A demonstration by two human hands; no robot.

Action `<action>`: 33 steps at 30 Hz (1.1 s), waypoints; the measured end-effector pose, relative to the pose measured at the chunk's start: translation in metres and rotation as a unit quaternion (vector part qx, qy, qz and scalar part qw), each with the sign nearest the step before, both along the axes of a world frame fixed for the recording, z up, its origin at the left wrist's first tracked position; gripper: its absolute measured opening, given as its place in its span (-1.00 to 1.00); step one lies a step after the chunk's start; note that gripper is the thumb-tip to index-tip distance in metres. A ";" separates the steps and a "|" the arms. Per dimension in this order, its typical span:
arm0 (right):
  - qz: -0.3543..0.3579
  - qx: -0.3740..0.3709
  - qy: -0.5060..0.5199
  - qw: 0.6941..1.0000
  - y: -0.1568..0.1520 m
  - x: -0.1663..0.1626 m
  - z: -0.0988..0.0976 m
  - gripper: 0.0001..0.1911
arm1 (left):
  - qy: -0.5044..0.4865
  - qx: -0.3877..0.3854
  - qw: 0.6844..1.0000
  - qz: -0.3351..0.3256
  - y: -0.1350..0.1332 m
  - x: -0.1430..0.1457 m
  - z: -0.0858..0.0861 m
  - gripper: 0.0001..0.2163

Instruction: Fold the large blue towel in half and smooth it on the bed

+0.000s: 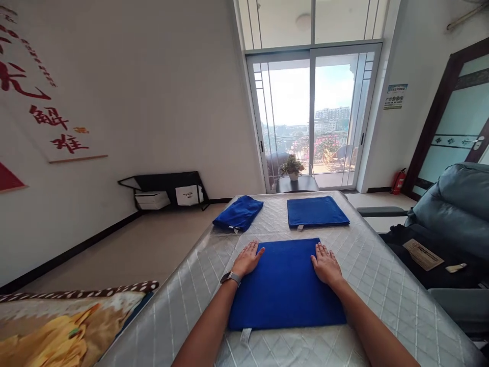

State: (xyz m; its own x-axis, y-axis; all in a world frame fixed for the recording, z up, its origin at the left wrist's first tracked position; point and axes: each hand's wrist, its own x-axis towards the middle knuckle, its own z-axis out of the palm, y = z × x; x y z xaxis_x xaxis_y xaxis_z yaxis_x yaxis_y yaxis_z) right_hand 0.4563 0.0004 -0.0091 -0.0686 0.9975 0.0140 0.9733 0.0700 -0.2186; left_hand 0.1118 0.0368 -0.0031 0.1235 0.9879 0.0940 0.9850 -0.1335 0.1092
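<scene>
Rumpled blue cloth point(241, 211): far left on the quilted mattress point(382, 285).
Left hand point(246, 259): fingers extended, gripping nothing, on the near blue cloth's point(288, 288) left edge.
Near blue cloth: flat, between the hands.
Far blue cloth point(317, 211): flat, beyond it.
Right hand point(326, 262): outstretched, gripping nothing, on the near cloth's right edge.

A rectangular deep-blue cloth point(288, 285) lies flat and smooth toward five o'clock in the view, a white tag point(246, 336) protruding at its seven o'clock edge.

Free room lies above the near cloth point(287, 288), left grip point(246, 260) and right grip point(327, 263) blocking its sides.
</scene>
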 end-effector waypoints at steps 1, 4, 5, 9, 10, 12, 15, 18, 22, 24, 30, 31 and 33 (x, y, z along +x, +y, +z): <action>0.000 0.001 0.002 1.000 0.000 0.000 0.000 -0.29 | 0.015 0.001 1.000 0.024 0.001 0.004 0.004 -0.29; -0.001 0.005 0.004 1.000 0.000 -0.001 0.001 -0.29 | 0.030 0.057 0.994 0.090 0.003 0.034 0.016 -0.23; -0.001 0.007 0.003 1.000 0.000 -0.001 0.001 -0.29 | 0.021 0.079 0.993 0.081 0.003 0.052 0.018 -0.23; 0.000 0.013 -0.010 1.000 -0.002 0.000 0.002 -0.31 | -0.042 0.106 0.989 -0.094 -0.006 0.151 0.011 -0.33; 0.005 0.015 -0.018 1.000 -0.003 0.001 0.001 -0.32 | -0.056 0.115 0.982 -0.137 -0.010 0.178 0.007 -0.36; 0.025 0.020 -0.037 0.999 -0.005 0.003 -0.001 -0.32 | -0.081 0.124 0.967 -0.206 -0.018 0.221 -0.001 -0.41; 0.051 0.023 -0.052 0.997 -0.007 0.006 -0.003 -0.28 | -0.102 0.103 0.960 -0.238 -0.025 0.249 -0.007 -0.44; 0.028 0.020 -0.041 0.999 -0.005 0.005 -0.003 -0.33 | -0.084 0.069 0.971 -0.213 -0.028 0.232 -0.007 -0.41; -0.001 0.015 -0.023 1.000 0.000 0.000 -0.002 -0.32 | -0.045 0.045 0.986 -0.155 -0.030 0.183 -0.005 -0.34; -0.004 0.015 -0.018 1.000 0.001 -0.001 -0.001 -0.30 | -0.029 0.033 0.992 -0.117 -0.031 0.157 -0.003 -0.31; -0.002 0.015 -0.012 1.000 -0.001 0.000 0.002 -0.30 | 0.011 0.026 0.999 -0.017 -0.030 0.073 -0.005 -0.27; -0.002 0.014 -0.013 1.000 -0.001 0.000 0.003 -0.30 | 0.014 0.029 0.999 -0.003 -0.031 0.059 -0.006 -0.26; -0.003 0.012 -0.016 1.000 -0.001 -0.001 0.002 -0.31 | 0.012 0.035 0.999 0.025 -0.031 0.037 -0.008 -0.25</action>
